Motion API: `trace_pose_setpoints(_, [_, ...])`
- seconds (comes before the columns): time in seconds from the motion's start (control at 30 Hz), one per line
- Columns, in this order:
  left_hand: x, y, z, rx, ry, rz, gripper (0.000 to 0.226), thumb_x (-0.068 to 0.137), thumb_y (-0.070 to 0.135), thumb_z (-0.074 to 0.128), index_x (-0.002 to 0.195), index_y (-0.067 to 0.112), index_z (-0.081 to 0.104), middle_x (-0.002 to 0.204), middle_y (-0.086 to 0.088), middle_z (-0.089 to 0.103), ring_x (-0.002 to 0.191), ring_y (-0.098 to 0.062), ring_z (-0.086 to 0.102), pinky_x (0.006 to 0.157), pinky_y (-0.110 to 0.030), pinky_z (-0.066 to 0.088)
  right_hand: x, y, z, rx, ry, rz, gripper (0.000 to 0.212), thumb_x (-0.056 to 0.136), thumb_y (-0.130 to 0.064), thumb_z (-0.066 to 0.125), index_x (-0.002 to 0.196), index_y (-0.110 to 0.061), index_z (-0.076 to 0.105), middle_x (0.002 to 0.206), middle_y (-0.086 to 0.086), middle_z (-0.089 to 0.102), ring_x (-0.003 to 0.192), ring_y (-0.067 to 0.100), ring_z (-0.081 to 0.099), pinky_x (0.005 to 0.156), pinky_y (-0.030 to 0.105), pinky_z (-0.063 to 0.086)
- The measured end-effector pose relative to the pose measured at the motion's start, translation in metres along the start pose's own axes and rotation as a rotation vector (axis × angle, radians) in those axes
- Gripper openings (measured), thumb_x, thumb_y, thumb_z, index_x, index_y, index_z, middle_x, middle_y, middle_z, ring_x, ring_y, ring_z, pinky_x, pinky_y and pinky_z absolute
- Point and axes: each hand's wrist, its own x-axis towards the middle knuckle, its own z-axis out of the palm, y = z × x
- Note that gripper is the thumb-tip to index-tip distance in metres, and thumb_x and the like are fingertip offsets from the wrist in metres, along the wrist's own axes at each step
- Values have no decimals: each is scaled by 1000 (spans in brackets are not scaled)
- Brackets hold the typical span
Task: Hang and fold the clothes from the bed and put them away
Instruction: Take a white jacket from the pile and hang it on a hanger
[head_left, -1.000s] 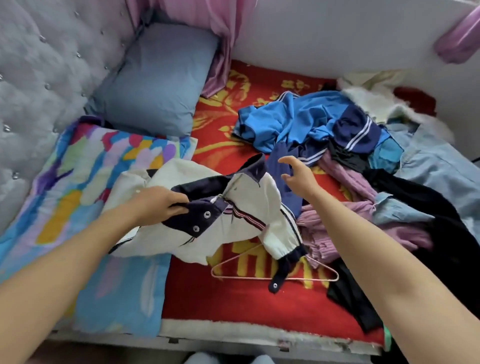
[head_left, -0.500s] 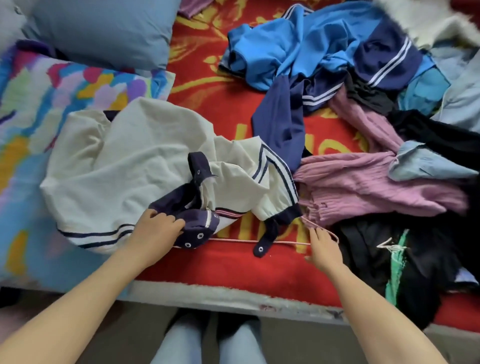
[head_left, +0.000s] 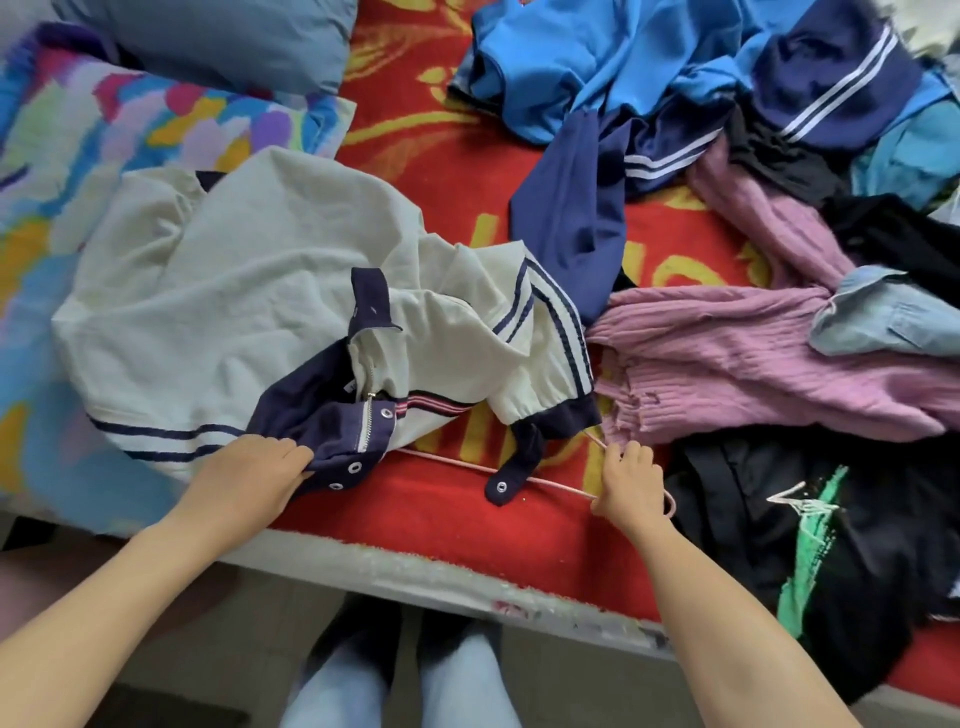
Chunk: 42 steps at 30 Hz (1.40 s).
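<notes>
A: Tagging the step, which one?
B: Hanging, early stage. White jacket (head_left: 249, 291) lies crumpled at 10 o'clock on the red bed cover (head_left: 441, 514), not yet on the hanger.
A: Grips?
B: Left hand (head_left: 249, 478) pinches the navy collar (head_left: 311, 415) at the jacket's 6 o'clock edge. Right hand (head_left: 628, 486) is curled round the pink hanger (head_left: 561, 488) at the jacket's 4 o'clock. The bar runs under the cuff tab (head_left: 506, 480).
A: Next?
B: Probably lift the hanger and feed one end into the held neck opening. The tab over the bar could snag.
A: Rest?
B: Purple sweater (head_left: 753, 364) and blue and black clothes heaped from 1 to 4 o'clock, unsorted.
</notes>
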Motion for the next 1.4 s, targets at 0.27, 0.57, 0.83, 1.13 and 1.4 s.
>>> trace_pose_setpoints(0.27, [1, -4, -46, 155, -44, 144, 41, 36, 13, 95, 54, 12, 58, 49, -2, 49, 45, -24, 51, 33, -29, 34, -45, 95, -129, -200, 76, 12, 66, 63, -36, 75, 116, -12, 44, 116, 7, 54, 107, 27, 53, 84, 35, 42])
trace_pose_setpoints(0.57, [17, 16, -140, 427, -376, -18, 27, 95, 11, 40, 115, 17, 57, 116, 0, 62, 107, -21, 58, 78, -30, 42, -104, 151, -312, -285, 485, 213, 67, 59, -19, 83, 113, 3, 50, 102, 25, 57, 93, 39, 55, 77, 42, 42])
trace_pose_setpoints(0.83, [-4, -15, -184, 424, -315, -15, 27, 93, 7, 41, 113, 10, 60, 116, -6, 62, 108, -27, 56, 86, -33, 41, -113, 89, -350, 99, 853, -40, 86, 40, -9, 92, 114, 11, 52, 92, 33, 54, 85, 48, 55, 76, 54, 43])
trace_pose_setpoints(1.13, [-34, -62, -196, 416, 89, 196, 44, 10, 21, 85, 37, 26, 51, 36, 9, 47, 35, -10, 49, 43, -11, 35, -97, 16, -390, -242, 1044, -440, 100, 19, -13, 88, 108, -5, 44, 81, 17, 57, 70, 36, 59, 62, 43, 49])
trace_pose_setpoints(1.4, [-60, -58, -232, 532, 469, 412, 21, 71, 4, 59, 59, 19, 52, 55, 5, 46, 54, -14, 43, 58, -23, 38, -81, -68, -363, -90, 999, -477, 97, 15, -21, 88, 101, -10, 44, 76, 11, 57, 71, 29, 51, 62, 38, 43])
